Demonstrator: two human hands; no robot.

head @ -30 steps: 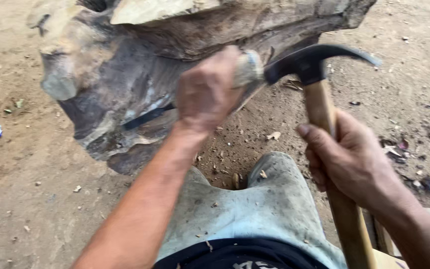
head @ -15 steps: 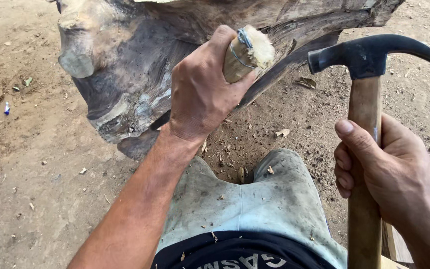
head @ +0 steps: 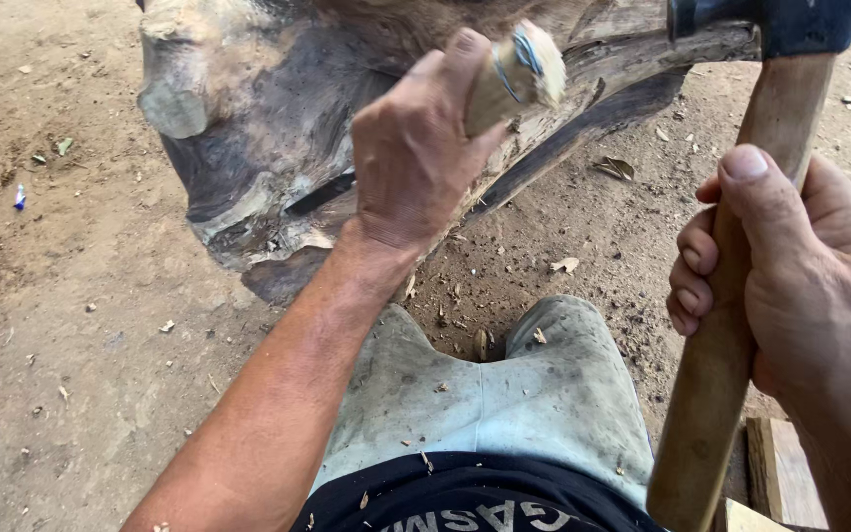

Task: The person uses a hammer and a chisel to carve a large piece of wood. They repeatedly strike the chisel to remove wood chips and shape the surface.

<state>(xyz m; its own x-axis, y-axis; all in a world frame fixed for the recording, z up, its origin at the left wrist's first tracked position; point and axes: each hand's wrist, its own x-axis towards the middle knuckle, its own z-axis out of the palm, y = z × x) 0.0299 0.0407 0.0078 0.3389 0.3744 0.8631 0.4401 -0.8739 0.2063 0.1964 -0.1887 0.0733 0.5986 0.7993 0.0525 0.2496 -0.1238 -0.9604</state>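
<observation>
Bare dirt ground (head: pixel 81 325) | carved wood block (head: pixel 248 148) resting upper centre | wood chips (head: pixel 563 264) scattered | plank (head: pixel 780 473) lower right

The log (head: pixel 248 148) was rough, weathered wood; the hammer (head: pixel 741 246) had a smooth wooden handle and matt dark metal head; the chisel (head: pixel 504 84) had a frayed wooden handle.

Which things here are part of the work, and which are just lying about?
In use: chisel in left hand; hammer in right hand; carved wood block.
Lying about: wood chips, dry leaf, plank, blue scrap.
</observation>
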